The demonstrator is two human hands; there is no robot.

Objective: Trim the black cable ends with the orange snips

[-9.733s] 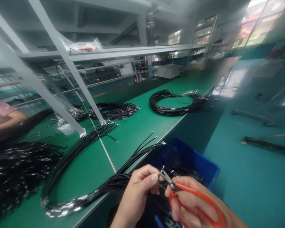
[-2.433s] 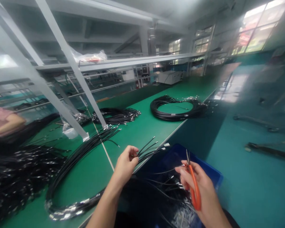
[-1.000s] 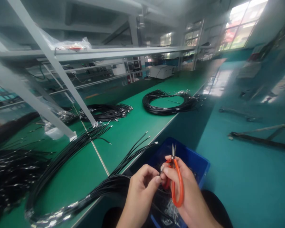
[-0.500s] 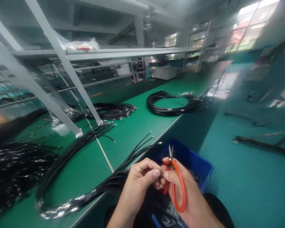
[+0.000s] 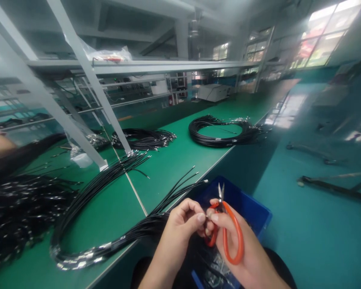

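Note:
My left hand (image 5: pixel 183 224) is closed in a pinch on the end of a thin black cable; only a small pale tip shows between the fingertips. My right hand (image 5: pixel 240 237) holds scissors (image 5: pixel 235 237) with orange-red handles against the palm, their short blades pointing up and slightly apart. Its thumb and forefinger meet my left fingertips at the cable tip. Both hands are over a blue bin (image 5: pixel 252 204) with cables and clear plastic bits in it. Beside my left wrist, a curved bundle of black cables (image 5: pixel 78 200) with silver tips lies across the bench edge.
The green bench (image 5: pixel 156 180) carries a coiled cable bundle (image 5: pixel 216 140), another bundle (image 5: pixel 147 138) behind the post, and a large cable heap (image 5: pixel 27 208) at left. A slanted shelf post (image 5: pixel 93 76) rises from it. A co-worker's arm (image 5: pixel 0 144) is at far left.
Earlier the scissors' blades were at the cable end. Then my hands were apart, the left by the loose cable ends. Since then they have come together, with the blades turned up.

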